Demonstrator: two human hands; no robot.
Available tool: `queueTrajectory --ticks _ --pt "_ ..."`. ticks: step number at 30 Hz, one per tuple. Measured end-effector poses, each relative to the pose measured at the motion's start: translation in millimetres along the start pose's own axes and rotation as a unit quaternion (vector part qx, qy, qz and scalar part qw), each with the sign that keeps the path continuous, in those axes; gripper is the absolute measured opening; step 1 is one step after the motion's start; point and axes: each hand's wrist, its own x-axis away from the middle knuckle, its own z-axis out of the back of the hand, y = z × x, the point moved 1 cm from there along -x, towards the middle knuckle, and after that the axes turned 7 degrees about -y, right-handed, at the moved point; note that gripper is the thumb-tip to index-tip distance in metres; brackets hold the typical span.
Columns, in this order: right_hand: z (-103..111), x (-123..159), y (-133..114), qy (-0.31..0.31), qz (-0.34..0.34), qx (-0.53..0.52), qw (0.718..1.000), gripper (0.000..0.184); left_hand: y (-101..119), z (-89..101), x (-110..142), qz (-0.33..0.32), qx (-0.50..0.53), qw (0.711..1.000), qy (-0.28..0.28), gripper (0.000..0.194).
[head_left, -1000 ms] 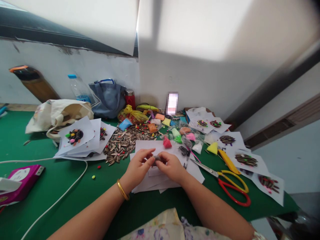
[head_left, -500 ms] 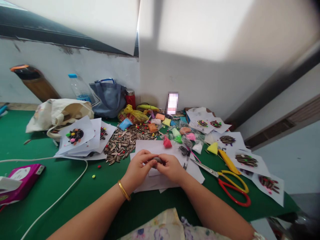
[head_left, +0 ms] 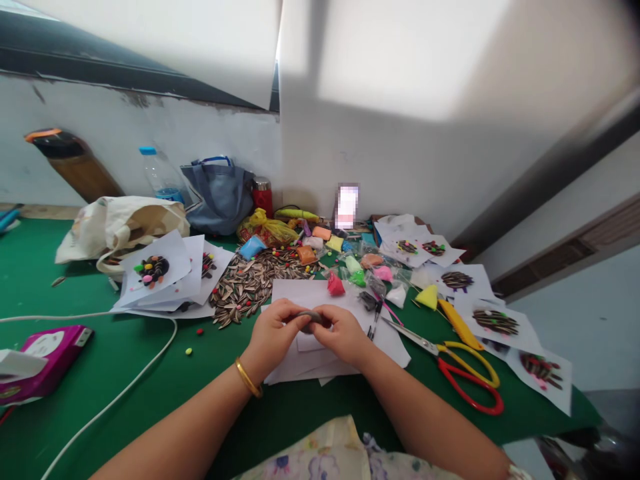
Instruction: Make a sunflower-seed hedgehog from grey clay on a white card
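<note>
Between my two hands is a flattened lump of dark grey modelling clay (head_left: 312, 321). My left hand (head_left: 276, 331) grips its left side, thumb toward me and fingers mostly behind it. On the opposite side my right hand (head_left: 344, 335) pinches it the same way. Both hands are just above a small stack of white paper (head_left: 290, 363). Past them lie small bags of coloured clay, among them a red one (head_left: 335, 285), a green one (head_left: 357, 277) and a white one (head_left: 397, 295).
Scissors (head_left: 425, 343) and a yellow cutter (head_left: 460, 325) lie to the right, near sheets with sunflower-seed pictures (head_left: 495, 321). A heap of sunflower seeds (head_left: 245, 290) is left of the paper. A white cable (head_left: 145, 370) crosses the green table, beside a magenta pack (head_left: 47, 363).
The grey clay looks wider and flatter between my fingers, and more of it shows. My hands have stayed in nearly the same place; the view has shifted slightly.
</note>
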Motion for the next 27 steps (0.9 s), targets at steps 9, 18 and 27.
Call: queueTrajectory --ticks 9,18,27 --pt "2.8 0.3 -1.7 0.003 0.015 0.070 0.997 0.010 -1.4 -1.3 1.4 -0.028 -0.040 0.999 -0.015 0.017" --pt "4.6 0.1 -2.0 -0.007 0.006 0.041 0.999 0.011 -6.0 -1.7 1.3 -0.022 -0.034 0.999 -0.001 0.030" --pt "2.8 -2.2 0.5 0.016 -0.006 -0.030 0.999 0.014 -9.1 -3.3 1.2 0.018 0.007 0.999 0.026 0.024"
